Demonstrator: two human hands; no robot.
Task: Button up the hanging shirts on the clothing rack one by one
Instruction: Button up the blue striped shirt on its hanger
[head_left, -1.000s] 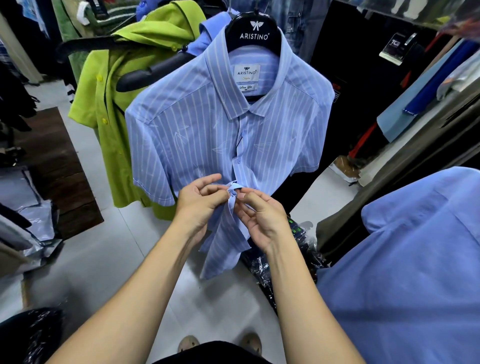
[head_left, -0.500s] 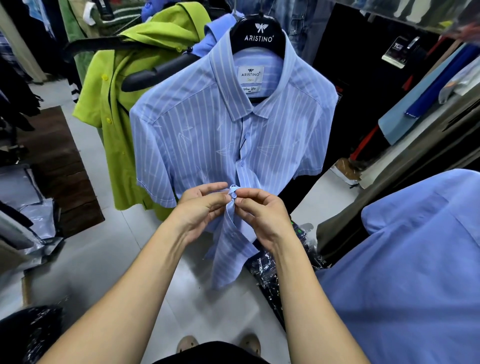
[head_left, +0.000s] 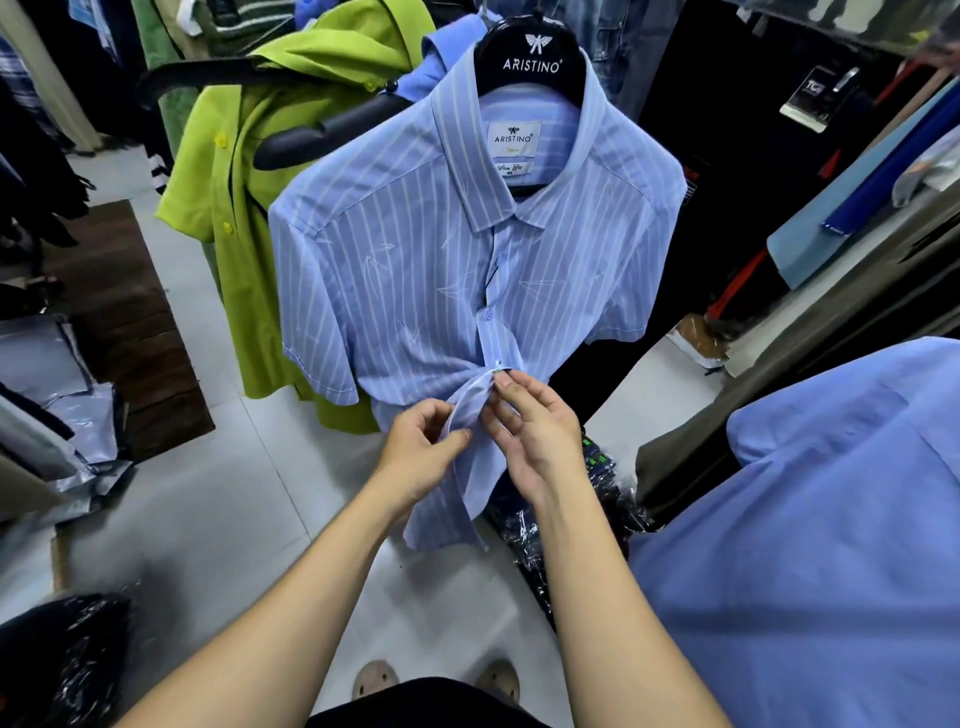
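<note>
Both hands are down at the lower front of the striped blue shirt (head_left: 415, 270), which hangs on the black Aristino hanger (head_left: 535, 57) up at 12 o'clock. The left hand (head_left: 421, 447) pinches a bunched fold of the placket, and the right hand (head_left: 535, 431) has its fingertips on the fabric edge right beside it, though I can't really tell if it's pinching or just touching. Main risk I see: the cloth is scrunched up, so the next button could get pushed into the wrong hole or slip back out, and tugging could swing the shirt or pull it off the hanger. The lime green shirt (head_left: 244, 208) at 10 o'clock isn't done yet, looks like. Compared to a second ago, the hands have dropped lower on the placket, and a button now sits closed just above them, so they seem to be moving on to the next one.
</note>
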